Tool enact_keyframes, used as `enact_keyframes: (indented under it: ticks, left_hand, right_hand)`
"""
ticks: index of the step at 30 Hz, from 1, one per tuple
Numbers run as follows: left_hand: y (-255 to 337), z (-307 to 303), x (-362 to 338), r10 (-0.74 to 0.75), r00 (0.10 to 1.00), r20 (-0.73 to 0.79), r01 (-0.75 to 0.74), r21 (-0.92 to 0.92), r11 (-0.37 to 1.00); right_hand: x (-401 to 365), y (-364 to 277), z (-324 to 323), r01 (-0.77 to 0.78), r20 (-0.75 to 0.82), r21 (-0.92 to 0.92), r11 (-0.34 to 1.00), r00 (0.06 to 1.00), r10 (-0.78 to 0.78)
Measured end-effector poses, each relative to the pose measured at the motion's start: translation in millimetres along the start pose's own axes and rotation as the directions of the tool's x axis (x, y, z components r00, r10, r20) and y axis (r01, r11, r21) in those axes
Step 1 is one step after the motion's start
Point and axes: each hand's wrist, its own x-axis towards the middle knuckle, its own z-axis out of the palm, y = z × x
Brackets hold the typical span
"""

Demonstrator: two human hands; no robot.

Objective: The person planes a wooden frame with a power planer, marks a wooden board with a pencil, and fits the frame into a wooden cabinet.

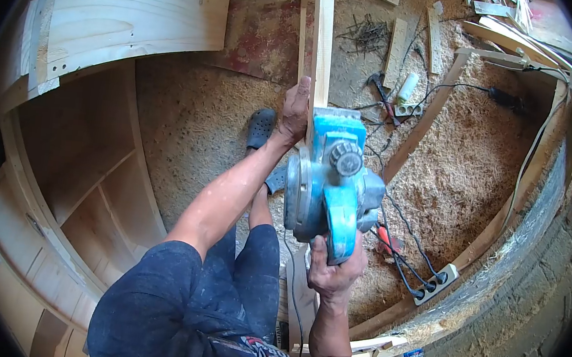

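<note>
My right hand (338, 270) is wrapped round the rear handle of a blue electric planer (342, 204). The planer rests on top of a long, narrow wooden board (323, 39) that runs away from me, and its body hides part of the board. Just left of the planer's front end, my left hand (294, 111) grips the side of the board; some of its fingers are hidden. A dark ribbed knob (347, 159) stands on the planer's front.
A wooden cabinet (83, 161) takes up the left side. Wood shavings (458, 153) cover the floor at right, within a wooden frame. Several cables run to a power strip (436, 285). A hammer (383, 97), a white bottle (408, 87) and a pile of nails (366, 36) lie beyond the planer.
</note>
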Motion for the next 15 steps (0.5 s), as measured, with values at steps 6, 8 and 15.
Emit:
enact_keyframes:
  ticks: [6,8,15]
  left_hand:
    - [-26,-18,8,0.024,0.993,0.112,-0.020,-0.033,0.999]
    - [-21,-4,1,-0.203,0.973,0.111,0.230,-0.371,0.900]
    - [-16,1,-11,-0.240,0.969,0.063,0.246,-0.372,0.895]
  right_hand:
    - [50,-11,6,0.037,0.004,-0.018,0.999,0.999,-0.037]
    - [68,-16,7,0.070,0.007,-0.055,0.996,0.998,-0.069]
    - [140,-38,21,0.103,-0.013,-0.001,0.995,0.995,-0.103]
